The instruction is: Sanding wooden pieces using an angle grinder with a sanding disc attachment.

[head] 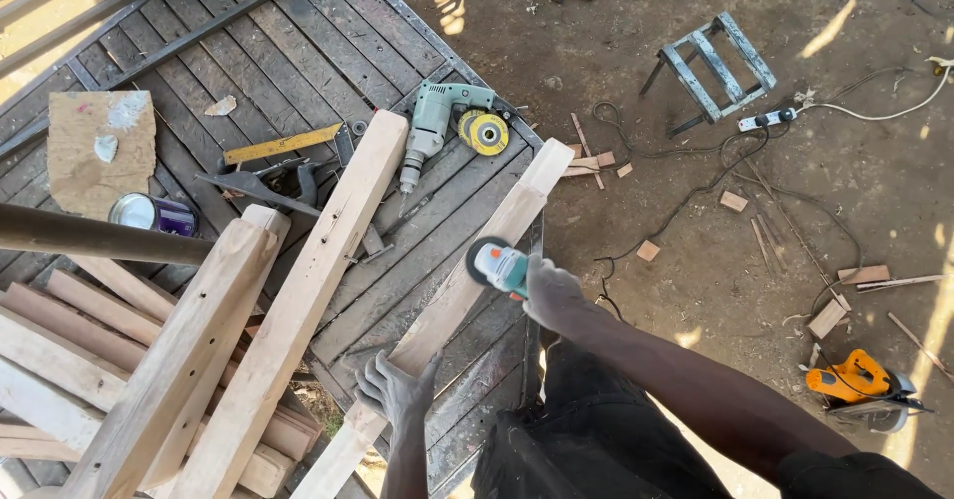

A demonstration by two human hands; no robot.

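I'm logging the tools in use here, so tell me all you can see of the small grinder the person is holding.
The angle grinder is a compact handheld tool with a teal and white body, an orange patch and a dark round disc at its front. The right hand grips its rear. The disc meets the upper face of a pale wooden beam lying aslant on the dark plank table; the left hand presses on that beam lower down. No cord is discernible.

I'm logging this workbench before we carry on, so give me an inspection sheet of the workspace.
Surface: dark slatted wooden table, dusty.
Job's things: long pale wooden beam; teal-and-orange angle grinder on it.
Clutter: grey-green electric drill, yellow grinding disc, yellow level, tin can, stacked timber.
Hands: left hand steadies beam; right hand grips grinder.
Cables: black cord, white power strip on dirt.
Surroundings: orange circular saw, metal stool, wood offcuts.
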